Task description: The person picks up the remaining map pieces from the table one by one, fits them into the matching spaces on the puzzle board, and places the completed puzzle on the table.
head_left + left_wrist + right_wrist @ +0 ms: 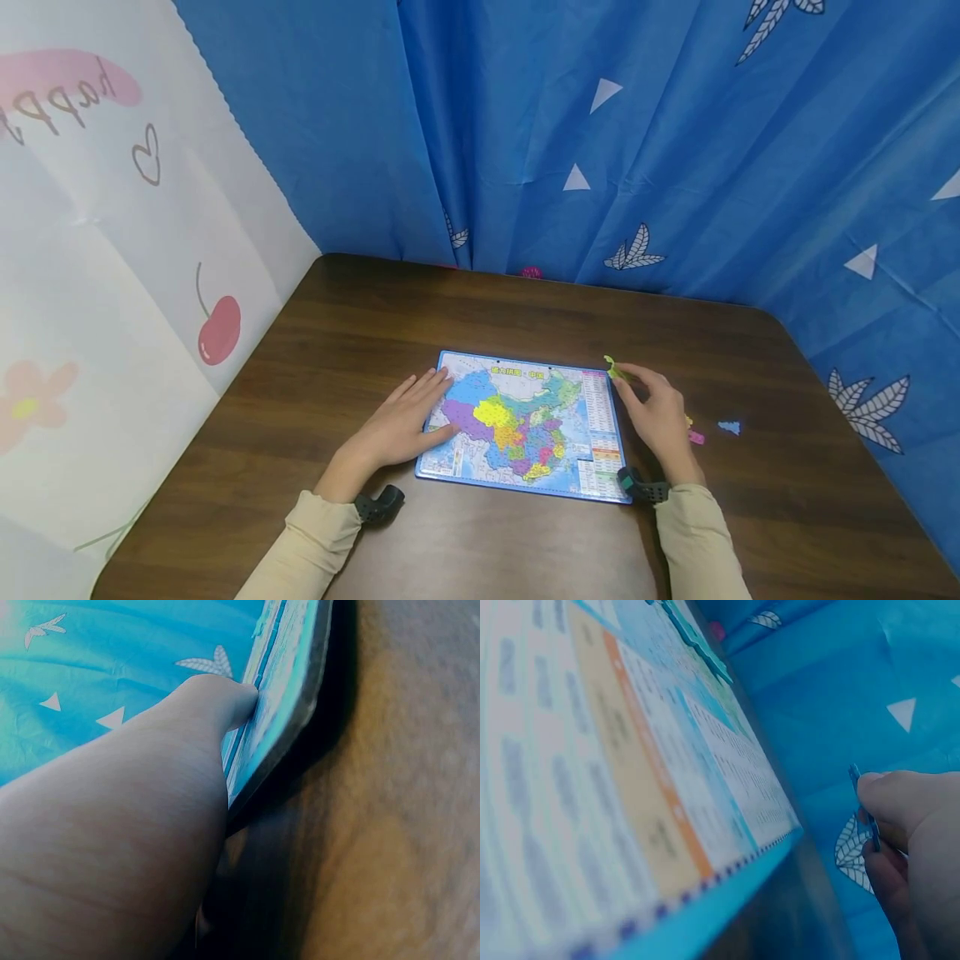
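A map puzzle board [600, 417] with a blue rim lies flat on the table, most of its map covered in coloured regions. A pale patch shows at the map's upper middle. My left hand [401, 421] rests across the board's left edge, fingers extended; in the left wrist view its thumb [225, 701] lies on the board's surface. Between thumb and fingertips my right hand [663, 417] pinches a yellow-green puzzle piece [611, 365], held above the board's upper right corner. The right wrist view shows that piece [854, 774] edge-on as a thin dark sliver.
To the right of the board lie a blue puzzle piece [729, 427] and a pink piece [697, 437]. A yellow piece [688, 422] is partly hidden by the right hand. The dark wooden table [360, 325] meets a blue curtain [510, 125] behind and a white one [112, 250] at left.
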`<action>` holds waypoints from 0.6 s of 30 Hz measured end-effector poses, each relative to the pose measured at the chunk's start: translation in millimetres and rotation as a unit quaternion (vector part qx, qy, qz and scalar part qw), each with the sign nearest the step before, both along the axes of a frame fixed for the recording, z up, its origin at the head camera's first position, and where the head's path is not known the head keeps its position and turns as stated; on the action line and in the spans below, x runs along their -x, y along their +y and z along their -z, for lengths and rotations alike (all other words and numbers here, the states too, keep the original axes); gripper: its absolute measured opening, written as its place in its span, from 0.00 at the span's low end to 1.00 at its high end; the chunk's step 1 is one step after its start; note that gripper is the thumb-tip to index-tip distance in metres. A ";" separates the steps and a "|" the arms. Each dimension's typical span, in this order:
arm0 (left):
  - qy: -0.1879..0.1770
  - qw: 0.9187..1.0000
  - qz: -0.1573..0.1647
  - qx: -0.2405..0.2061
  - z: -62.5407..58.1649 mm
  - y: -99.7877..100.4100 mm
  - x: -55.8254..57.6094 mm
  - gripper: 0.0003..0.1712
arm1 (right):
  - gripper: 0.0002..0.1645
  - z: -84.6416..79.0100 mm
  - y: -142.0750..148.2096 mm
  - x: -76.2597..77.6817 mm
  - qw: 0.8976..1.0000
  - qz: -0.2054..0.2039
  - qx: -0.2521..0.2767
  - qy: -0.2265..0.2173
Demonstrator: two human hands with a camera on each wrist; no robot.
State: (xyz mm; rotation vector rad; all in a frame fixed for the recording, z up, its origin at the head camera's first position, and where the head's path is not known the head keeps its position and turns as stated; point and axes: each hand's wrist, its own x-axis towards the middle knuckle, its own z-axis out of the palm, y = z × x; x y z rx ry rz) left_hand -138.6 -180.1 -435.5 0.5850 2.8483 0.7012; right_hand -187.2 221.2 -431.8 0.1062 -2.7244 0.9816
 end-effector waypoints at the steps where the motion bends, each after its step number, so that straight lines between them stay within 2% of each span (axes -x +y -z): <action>1: 0.000 1.000 0.000 0.000 -0.1 0.0 -0.1 0.49 | 0.20 -0.3 -1.4 1.1 1.000 -0.007 -0.003 0.003; 7: -0.004 1.000 -0.001 0.000 0.0 0.1 -1.0 0.49 | 0.20 0.6 -10.2 4.9 0.999 -0.034 -0.011 0.014; 18: -0.006 1.000 -0.001 0.009 -1.7 0.6 -0.5 0.49 | 0.18 5.9 -21.6 7.4 0.999 -0.049 -0.006 0.021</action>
